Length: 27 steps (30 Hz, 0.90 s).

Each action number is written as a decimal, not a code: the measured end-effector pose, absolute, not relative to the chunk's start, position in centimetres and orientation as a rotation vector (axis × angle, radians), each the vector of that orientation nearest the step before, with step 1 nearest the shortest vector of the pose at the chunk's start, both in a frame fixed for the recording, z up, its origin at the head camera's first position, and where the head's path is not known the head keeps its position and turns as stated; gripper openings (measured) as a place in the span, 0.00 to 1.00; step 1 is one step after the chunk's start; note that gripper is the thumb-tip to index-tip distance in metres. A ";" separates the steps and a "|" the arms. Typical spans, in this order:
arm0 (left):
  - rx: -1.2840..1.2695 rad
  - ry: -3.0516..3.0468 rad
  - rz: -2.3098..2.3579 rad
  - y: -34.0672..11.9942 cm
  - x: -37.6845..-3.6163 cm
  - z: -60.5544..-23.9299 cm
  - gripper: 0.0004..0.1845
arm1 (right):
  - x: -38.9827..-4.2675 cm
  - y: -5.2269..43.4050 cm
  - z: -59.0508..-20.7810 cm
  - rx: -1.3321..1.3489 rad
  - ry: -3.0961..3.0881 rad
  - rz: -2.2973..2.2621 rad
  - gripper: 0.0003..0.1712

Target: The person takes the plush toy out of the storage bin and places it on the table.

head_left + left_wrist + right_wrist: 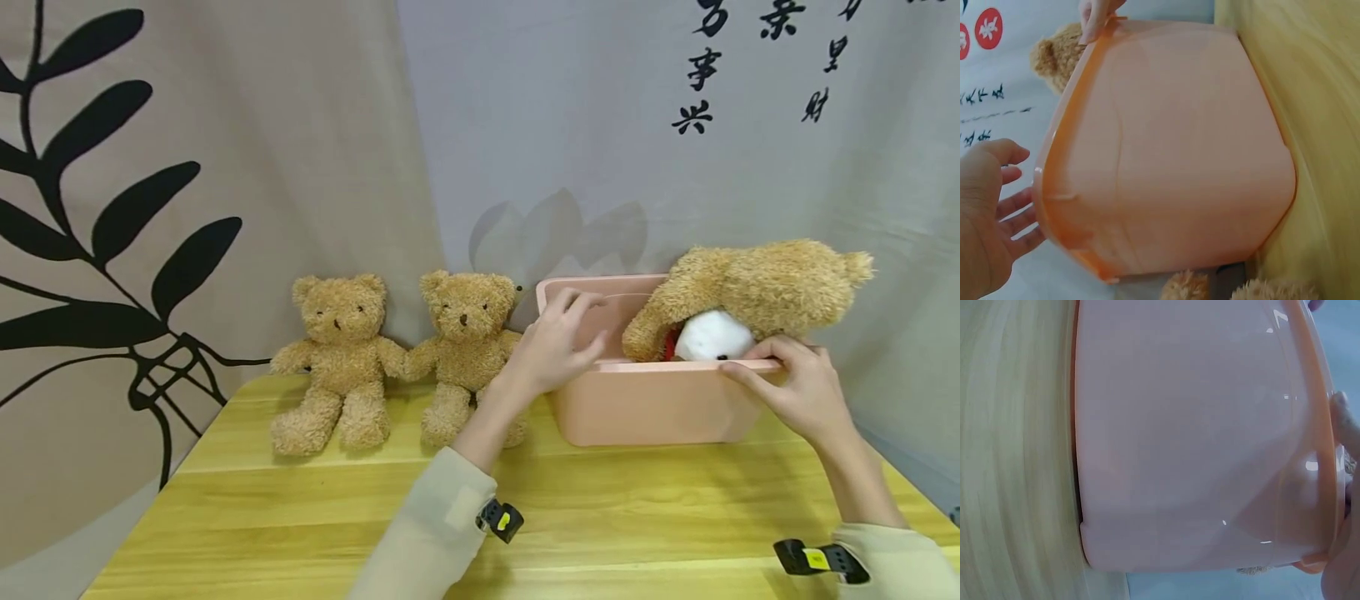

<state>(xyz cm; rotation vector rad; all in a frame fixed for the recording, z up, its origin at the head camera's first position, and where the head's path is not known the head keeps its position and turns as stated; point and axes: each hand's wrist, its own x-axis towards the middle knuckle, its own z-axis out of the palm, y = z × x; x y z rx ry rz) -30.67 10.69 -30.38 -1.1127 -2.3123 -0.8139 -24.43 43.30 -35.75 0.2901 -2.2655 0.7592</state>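
While I watch through the head view, the pink tub (pixel 645 408) sits right of centre on the yellow wooden desk (pixel 300 517), its long side facing me. It is a smooth, slightly glossy plastic box with rounded corners and a thicker rim; in the left wrist view its wall (pixel 1172 150) looks salmon-orange and faintly translucent. My right hand (pixel 798 387) rests on the near rim at the tub's right end, fingers laid along the edge and thumb below, a light grip on the rim. My left hand (pixel 558 342) is at the tub's left end with fingers spread and relaxed, reaching over the rim and holding nothing. A large tan plush bear (pixel 757 292) lies tipped across the tub's right side, its white muzzle (pixel 712 337) pointing down just above my right fingers. Two smaller teddy bears (pixel 341 362) (pixel 465 350) sit side by side on the desk at centre-left, against the backdrop curtain (pixel 225 167).
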 end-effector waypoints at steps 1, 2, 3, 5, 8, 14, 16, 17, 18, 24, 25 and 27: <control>-1.114 -2.310 -0.808 11.0 -30.8 -30.4 0.23 | -24.4 43.3 -35.7 0.288 -2.267 0.760 0.11; -1.118 -2.305 -0.807 11.2 -30.8 -30.4 0.23 | -24.4 43.2 -35.7 0.287 -2.270 0.763 0.11; -1.121 -2.301 -0.807 11.5 -30.9 -30.5 0.23 | -24.4 43.2 -35.6 0.286 -2.272 0.763 0.12; -1.129 -2.288 -0.807 12.0 -31.0 -30.5 0.24 | -24.4 43.1 -35.6 0.286 -2.274 0.766 0.12; -1.141 -2.271 -0.815 12.8 -31.2 -30.6 0.24 | -24.3 43.1 -35.5 0.287 -2.277 0.766 0.12; -1.140 -2.293 -0.840 14.2 -31.0 -30.8 0.24 | -24.3 43.0 -35.5 0.275 -2.282 0.761 0.12; -1.131 -2.311 -0.834 14.5 -31.0 -30.9 0.24 | -24.3 42.9 -35.5 0.275 -2.282 0.762 0.12; -1.127 -2.320 -0.830 14.7 -31.0 -30.9 0.24 | -24.3 42.8 -35.6 0.275 -2.281 0.760 0.12; -1.122 -2.327 -0.821 14.8 -31.0 -30.9 0.25 | -24.2 42.8 -35.6 0.276 -2.280 0.758 0.12; -1.143 -2.361 -0.787 16.1 -30.7 -30.4 0.26 | -24.2 42.8 -35.7 0.288 -2.262 0.749 0.12; -1.152 -2.362 -0.781 16.4 -30.6 -30.3 0.26 | -24.1 42.8 -35.6 0.291 -2.258 0.749 0.12; -1.169 -2.358 -0.766 17.0 -30.6 -30.2 0.26 | -24.2 42.8 -35.7 0.302 -2.251 0.748 0.11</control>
